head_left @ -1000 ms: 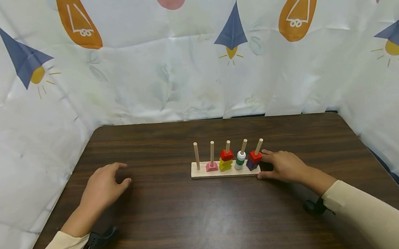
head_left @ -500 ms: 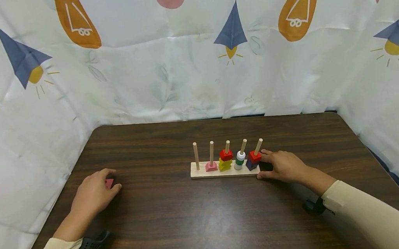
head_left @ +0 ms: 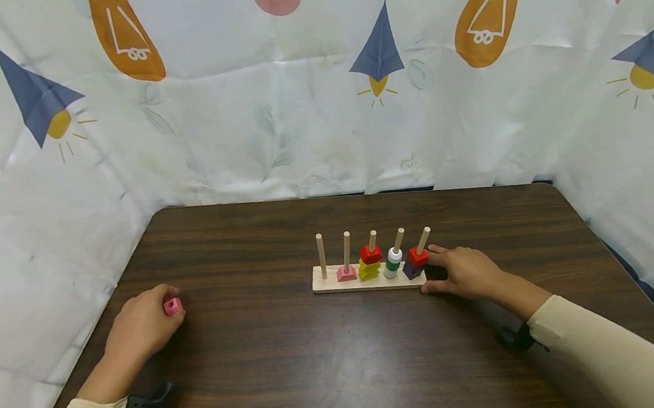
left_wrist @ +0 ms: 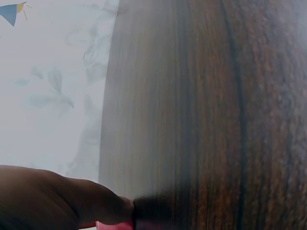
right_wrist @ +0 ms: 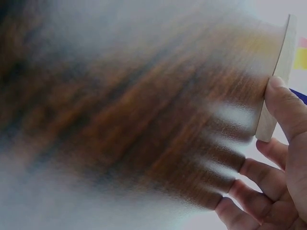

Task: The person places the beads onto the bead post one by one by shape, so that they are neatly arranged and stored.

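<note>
My left hand point(head_left: 143, 324), at the left of the table, pinches a small pink block point(head_left: 172, 306) between thumb and fingers. A dark hole shows in the block's face. Only a pink sliver of it appears below the finger in the left wrist view. Right of centre stands a light wooden peg board point(head_left: 333, 285) with several upright pegs. Its right end is held by my right hand point(head_left: 465, 273), the thumb point(right_wrist: 283, 98) along the front edge. The leftmost peg point(head_left: 321, 255) is bare. Beside it, a pink trapezoid block point(head_left: 346, 273) sits on its peg's base.
Other pegs carry a red block point(head_left: 371, 254) over yellow pieces point(head_left: 369, 270), white and green rings point(head_left: 393, 261), and a red block point(head_left: 418, 256) over a dark purple one point(head_left: 412, 270). A patterned white curtain point(head_left: 212, 136) surrounds the dark wooden table point(head_left: 293, 354).
My left hand has drawn left and slightly toward me, its spread fingers closing on the pink block, which has come into view. My right hand and the peg board stay put.
</note>
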Motion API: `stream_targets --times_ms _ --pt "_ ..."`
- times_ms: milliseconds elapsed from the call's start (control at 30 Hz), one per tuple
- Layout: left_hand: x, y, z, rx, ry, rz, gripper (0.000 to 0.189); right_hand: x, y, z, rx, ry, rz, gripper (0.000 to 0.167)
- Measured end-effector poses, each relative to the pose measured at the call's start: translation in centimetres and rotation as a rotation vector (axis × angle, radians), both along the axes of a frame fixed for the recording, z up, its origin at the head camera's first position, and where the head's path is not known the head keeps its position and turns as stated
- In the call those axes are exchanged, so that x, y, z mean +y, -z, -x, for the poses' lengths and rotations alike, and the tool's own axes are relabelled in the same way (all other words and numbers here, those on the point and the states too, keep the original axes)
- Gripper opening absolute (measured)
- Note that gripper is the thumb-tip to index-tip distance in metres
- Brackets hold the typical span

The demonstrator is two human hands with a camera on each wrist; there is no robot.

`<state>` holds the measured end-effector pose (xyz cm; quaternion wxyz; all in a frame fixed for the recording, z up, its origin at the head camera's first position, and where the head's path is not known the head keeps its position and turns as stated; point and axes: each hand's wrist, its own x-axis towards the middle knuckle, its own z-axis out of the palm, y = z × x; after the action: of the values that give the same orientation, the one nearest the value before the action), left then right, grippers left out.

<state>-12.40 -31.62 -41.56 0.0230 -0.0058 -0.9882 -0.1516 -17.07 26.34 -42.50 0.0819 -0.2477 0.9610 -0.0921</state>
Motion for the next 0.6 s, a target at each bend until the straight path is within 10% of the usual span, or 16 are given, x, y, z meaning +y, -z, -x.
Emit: stream_targets --times_ms 267,600 --pt "0.6 0.0 0.3 -0.039 0.016 -0.024 0.047 0.0 0.0 0.0 0.002 -0.001 0.0 0.073" --pt "4.4 0.5 1.0 0.069 0.235 -0.059 0.024 0.0 0.0 0.1 -0.016 0.005 -0.001 0.074"
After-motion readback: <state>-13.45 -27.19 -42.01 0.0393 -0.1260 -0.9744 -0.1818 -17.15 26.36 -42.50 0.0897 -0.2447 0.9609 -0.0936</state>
